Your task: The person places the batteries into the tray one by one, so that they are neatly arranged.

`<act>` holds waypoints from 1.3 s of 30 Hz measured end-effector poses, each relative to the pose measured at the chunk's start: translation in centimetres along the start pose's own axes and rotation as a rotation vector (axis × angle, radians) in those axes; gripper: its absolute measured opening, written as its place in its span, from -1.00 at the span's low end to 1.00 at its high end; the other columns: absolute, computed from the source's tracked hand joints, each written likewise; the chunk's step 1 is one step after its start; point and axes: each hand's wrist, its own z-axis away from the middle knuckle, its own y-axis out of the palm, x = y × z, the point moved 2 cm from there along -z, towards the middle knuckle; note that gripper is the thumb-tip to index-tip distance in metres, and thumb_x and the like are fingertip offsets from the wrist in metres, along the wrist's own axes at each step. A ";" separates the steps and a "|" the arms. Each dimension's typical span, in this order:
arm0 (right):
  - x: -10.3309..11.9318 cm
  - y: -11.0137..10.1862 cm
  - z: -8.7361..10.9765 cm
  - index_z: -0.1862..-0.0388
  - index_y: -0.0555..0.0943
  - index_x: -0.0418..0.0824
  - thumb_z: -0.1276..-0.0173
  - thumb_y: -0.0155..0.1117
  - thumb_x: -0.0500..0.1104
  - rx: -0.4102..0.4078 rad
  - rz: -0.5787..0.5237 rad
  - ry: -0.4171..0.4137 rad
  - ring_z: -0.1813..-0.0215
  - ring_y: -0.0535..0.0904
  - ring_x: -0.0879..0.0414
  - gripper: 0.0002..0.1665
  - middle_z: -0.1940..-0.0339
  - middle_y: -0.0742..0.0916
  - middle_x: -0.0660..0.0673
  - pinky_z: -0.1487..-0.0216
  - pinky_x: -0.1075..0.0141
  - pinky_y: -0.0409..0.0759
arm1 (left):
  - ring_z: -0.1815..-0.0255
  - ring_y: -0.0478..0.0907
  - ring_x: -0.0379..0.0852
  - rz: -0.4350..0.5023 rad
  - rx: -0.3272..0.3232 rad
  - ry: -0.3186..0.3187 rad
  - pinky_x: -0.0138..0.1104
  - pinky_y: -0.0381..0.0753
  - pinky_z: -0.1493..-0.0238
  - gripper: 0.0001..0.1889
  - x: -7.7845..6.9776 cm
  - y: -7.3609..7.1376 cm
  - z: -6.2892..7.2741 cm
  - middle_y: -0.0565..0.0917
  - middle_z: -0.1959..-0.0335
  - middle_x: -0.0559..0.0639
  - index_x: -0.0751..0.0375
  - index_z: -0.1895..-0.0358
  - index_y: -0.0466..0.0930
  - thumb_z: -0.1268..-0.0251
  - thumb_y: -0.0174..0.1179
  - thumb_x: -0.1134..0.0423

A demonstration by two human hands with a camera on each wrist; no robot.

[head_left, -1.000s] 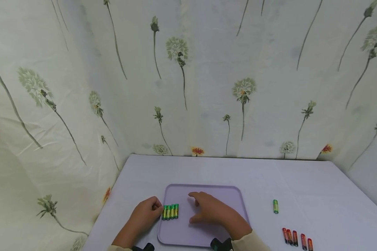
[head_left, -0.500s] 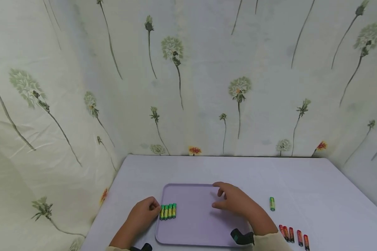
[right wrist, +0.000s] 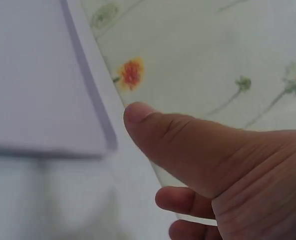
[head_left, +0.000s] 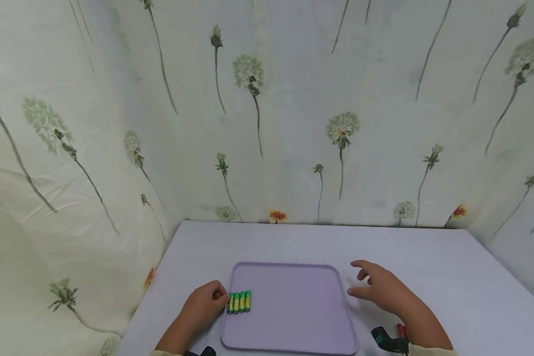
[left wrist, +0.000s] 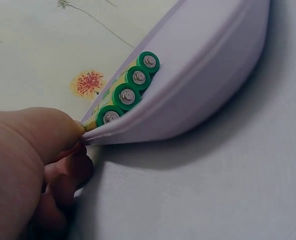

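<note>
Several green-and-yellow batteries (head_left: 242, 302) lie side by side along the left edge of a flat lavender tray (head_left: 293, 316). At that edge my left hand (head_left: 203, 304) holds the rim, thumb on top and fingers curled below in the left wrist view. The thumb tip is right beside the nearest battery (left wrist: 111, 116). My right hand (head_left: 378, 287) hovers just past the tray's right side, thumb and fingers spread apart with nothing between them. In the right wrist view its thumb (right wrist: 157, 130) shows near the tray's corner.
A red battery (head_left: 400, 330) peeks out beside the right wrist camera (head_left: 388, 341); the other red ones and a lone green one are hidden by the right arm. The white table (head_left: 431, 257) runs back to a dandelion-patterned cloth (head_left: 289, 123).
My right hand has moved from above the tray's middle out to the right, past its edge. The left hand has stayed at the rim, and the batteries on the tray have not moved.
</note>
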 end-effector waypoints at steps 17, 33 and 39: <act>-7.7 -1.9 2.6 -0.53 0.36 -0.20 0.04 0.51 0.59 0.003 0.262 0.215 -0.05 0.50 -0.30 0.35 0.01 0.68 -0.20 0.17 -0.26 0.48 | 0.32 0.51 -0.18 0.017 0.018 0.001 -0.20 0.46 0.23 -0.85 0.1 0.1 0.0 0.64 0.38 -0.21 -0.07 0.26 0.60 -0.44 0.31 0.02; -9.1 -0.6 2.8 -0.48 0.45 -0.19 -0.18 0.52 0.36 -0.001 0.096 0.154 0.35 0.42 0.05 0.05 0.22 0.53 -0.05 0.42 0.14 0.33 | 0.33 0.50 -0.19 0.013 0.009 0.034 -0.21 0.45 0.25 -0.86 0.0 0.1 0.2 0.63 0.40 -0.22 -0.06 0.27 0.60 -0.44 0.30 0.04; -8.7 -0.6 2.8 -0.41 0.50 -0.24 -0.30 0.48 0.26 -0.021 0.077 0.130 0.38 0.41 0.06 -0.11 0.28 0.54 -0.04 0.43 0.15 0.33 | 0.33 0.51 -0.20 -0.004 0.006 0.029 -0.21 0.46 0.24 -0.86 0.3 0.0 -0.1 0.64 0.39 -0.23 -0.07 0.26 0.60 -0.44 0.30 0.03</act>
